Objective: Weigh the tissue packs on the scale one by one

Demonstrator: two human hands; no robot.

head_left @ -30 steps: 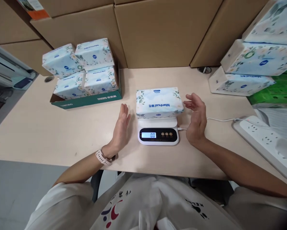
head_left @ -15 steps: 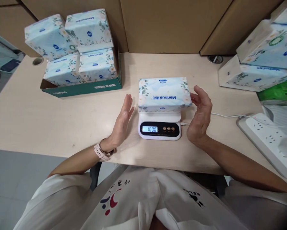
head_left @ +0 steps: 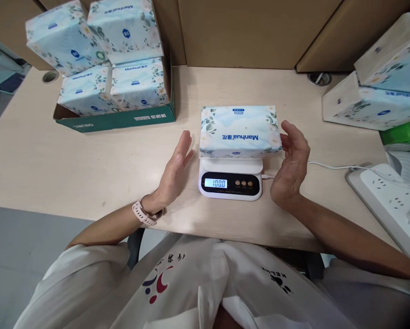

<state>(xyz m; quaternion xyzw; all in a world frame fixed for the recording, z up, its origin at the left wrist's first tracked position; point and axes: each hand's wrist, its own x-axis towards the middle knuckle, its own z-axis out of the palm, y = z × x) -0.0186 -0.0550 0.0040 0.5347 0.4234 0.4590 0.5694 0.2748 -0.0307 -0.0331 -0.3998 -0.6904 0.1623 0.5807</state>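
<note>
A pack of tissues [head_left: 239, 130] with a floral wrapper lies flat on a small white scale [head_left: 231, 180] at the middle of the table. The scale's lit display reads 100.0. My left hand [head_left: 175, 171] stands on its edge to the left of the pack, fingers stretched out, a little apart from it. My right hand [head_left: 291, 163] is to the right of the pack, fingers slightly curled, fingertips close to or just touching its end. Neither hand holds anything.
A green-sided cardboard tray [head_left: 119, 119] at the back left holds several stacked tissue packs [head_left: 105, 55]. More tissue packs [head_left: 372, 91] are piled at the right. A white power strip [head_left: 386, 201] and its cable lie at the right edge. Cardboard boxes [head_left: 242, 32] line the back.
The scale reading went from 0.0 to 100.0. Both hands moved closer to the ends of the pack, the right one nearly onto it. The camera tilted slightly lower.
</note>
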